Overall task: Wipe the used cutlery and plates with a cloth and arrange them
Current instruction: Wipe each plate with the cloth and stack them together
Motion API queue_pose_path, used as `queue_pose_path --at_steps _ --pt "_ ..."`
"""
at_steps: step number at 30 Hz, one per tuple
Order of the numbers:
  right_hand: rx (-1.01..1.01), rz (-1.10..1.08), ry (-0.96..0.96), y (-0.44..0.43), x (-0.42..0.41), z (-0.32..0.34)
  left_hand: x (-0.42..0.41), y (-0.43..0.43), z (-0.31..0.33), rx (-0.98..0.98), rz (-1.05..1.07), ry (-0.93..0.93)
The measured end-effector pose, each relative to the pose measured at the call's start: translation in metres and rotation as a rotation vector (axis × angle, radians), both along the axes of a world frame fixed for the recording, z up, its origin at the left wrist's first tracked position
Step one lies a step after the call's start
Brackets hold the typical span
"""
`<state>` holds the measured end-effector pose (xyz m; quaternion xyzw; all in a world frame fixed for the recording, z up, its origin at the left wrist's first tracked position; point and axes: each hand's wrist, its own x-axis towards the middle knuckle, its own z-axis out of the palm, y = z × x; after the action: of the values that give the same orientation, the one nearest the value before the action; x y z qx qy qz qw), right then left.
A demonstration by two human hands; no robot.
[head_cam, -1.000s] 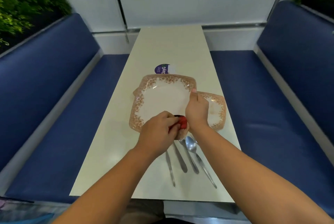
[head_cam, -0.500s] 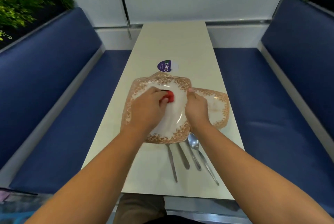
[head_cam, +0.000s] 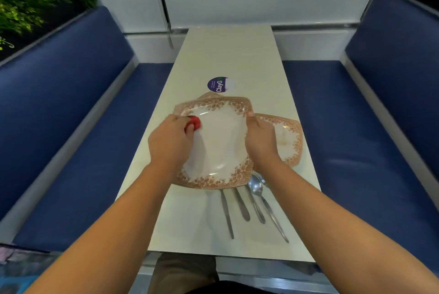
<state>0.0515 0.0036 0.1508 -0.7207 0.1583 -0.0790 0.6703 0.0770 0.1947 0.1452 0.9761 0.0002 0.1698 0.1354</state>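
- So I'm watching the head view and we're in the wiping step: the big square plate point(head_cam: 218, 141) with the brown floral border is sitting mid-frame, tilted up toward the camera over the table point(head_cam: 228, 56).
- The left hand point(head_cam: 169, 143) is curled closed around a small red cloth point(head_cam: 193, 124), pressing it onto the upper left part of the plate's white face. Only a bit of the cloth is peeking out past the fingers.
- The right hand point(head_cam: 260, 139) is clamped on the plate's right edge, thumb up near the upper right corner, steadying it.
- A second plate point(head_cam: 288, 141), same pattern, is lying on the table just right of centre, partly tucked behind the right hand. Looks like another rim is poking out at the top behind the big plate, but I can't tell for sure.
- The cutlery point(head_cam: 249, 203) is fanning out below the plate, toward the bottom of the frame: a spoon bowl showing and several handles, heads hidden under the plate's lower edge.
- There's a round purple sticker point(head_cam: 217, 84) further up the table, not in play.
- My guess: this plate is only partly done, and the other plate and cutlery aren't wiped yet.
- Next move, I'm thinking, is sweeping the cloth across the rest of the face and the border while the right hand holds firm so the plate isn't slipping onto the cutlery.
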Motion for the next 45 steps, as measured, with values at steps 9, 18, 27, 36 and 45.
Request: queue_pose_path --at_steps 9,18,27,36,45 --pt "0.050 0.049 0.040 0.025 -0.007 -0.004 0.001 -0.044 0.009 -0.134 -0.301 -0.107" --pt "0.011 0.076 0.026 0.020 -0.002 0.002 0.010 -0.013 0.008 -0.178 -0.026 -0.061" --pt "-0.017 0.072 -0.010 0.025 0.002 0.000 0.016 -0.004 0.011 -0.149 -0.112 -0.117" --pt "0.105 -0.069 0.045 0.018 0.031 -0.008 -0.028 0.020 -0.019 -0.054 -0.163 0.133" --pt "0.112 0.079 0.191 0.085 0.016 -0.041 -0.020 -0.013 -0.025 -0.142 -0.107 0.129"
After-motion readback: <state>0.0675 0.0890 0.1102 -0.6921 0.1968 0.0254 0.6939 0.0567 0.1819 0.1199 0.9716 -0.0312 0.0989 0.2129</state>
